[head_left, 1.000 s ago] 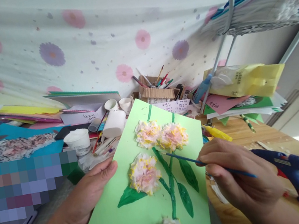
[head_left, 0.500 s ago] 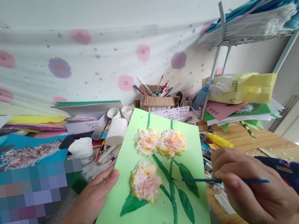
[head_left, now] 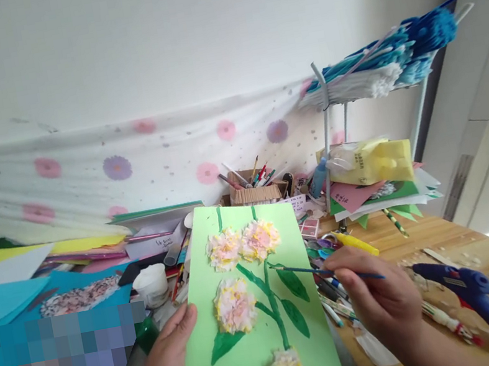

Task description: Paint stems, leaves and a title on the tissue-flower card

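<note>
A light green sheet with several pink-yellow tissue-paper flowers and painted green stems and leaves is tilted up in front of me. My left hand grips its left edge, thumb on the front. My right hand pinches a thin blue paintbrush. The brush tip touches the sheet near a green leaf by the main stem.
A blue glue gun lies on the wooden table at right. Behind the sheet are a white cup, a cardboard box of pencils, stacked coloured papers and a metal rack holding yellow and pink paper.
The view has tilted up and pulled back, showing more wall. The sheet now stands more upright, and the brush tip has shifted from the stem to the upper right leaf.
</note>
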Tool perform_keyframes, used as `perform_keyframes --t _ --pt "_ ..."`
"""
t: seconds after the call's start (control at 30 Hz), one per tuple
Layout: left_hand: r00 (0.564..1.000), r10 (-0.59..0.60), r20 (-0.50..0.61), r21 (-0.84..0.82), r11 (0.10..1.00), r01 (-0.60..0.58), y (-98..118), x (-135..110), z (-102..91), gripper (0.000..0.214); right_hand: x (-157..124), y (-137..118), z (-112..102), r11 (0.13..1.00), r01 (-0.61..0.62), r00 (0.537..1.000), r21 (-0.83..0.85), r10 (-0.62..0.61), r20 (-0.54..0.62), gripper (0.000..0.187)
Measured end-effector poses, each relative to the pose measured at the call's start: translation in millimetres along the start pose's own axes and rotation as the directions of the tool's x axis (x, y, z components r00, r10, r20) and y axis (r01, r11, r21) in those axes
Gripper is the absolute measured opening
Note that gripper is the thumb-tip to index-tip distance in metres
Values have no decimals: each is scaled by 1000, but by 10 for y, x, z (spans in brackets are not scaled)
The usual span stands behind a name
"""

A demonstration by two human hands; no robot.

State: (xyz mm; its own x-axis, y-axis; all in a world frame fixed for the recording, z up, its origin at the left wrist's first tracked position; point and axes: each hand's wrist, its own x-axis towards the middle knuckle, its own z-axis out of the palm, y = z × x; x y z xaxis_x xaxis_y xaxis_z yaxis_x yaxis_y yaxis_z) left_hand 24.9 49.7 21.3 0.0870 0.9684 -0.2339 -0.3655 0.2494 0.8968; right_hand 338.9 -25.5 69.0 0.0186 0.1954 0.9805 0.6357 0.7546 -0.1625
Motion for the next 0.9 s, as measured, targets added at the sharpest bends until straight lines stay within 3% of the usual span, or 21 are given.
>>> perform_keyframes --t 0.13,0.43,0.53,0.63,0.9 --pt "1000 -5 -11 -7 1000 5 -35 34 -12 90 20 7 52 999 48 999 -23 -48 -10 17" --pt "1000 0 13 -29 1000 0 1 -21 36 95 -20 -8 65 988 121 991 -94 -115 67 13" --pt "1000 1 -13 -53 999 -2 18 -68 104 106 -5 -47 74 994 97 992 -54 -92 87 15" --pt "999 17 -37 -54 998 -19 19 -90 138 101 6 -85 49 998 63 992 -4 -62 113 17" --pt "1000 18 -10 -10 1000 -18 36 -66 82 83 -18 -27 -29 999 35 999 -30 -35 -5 21"
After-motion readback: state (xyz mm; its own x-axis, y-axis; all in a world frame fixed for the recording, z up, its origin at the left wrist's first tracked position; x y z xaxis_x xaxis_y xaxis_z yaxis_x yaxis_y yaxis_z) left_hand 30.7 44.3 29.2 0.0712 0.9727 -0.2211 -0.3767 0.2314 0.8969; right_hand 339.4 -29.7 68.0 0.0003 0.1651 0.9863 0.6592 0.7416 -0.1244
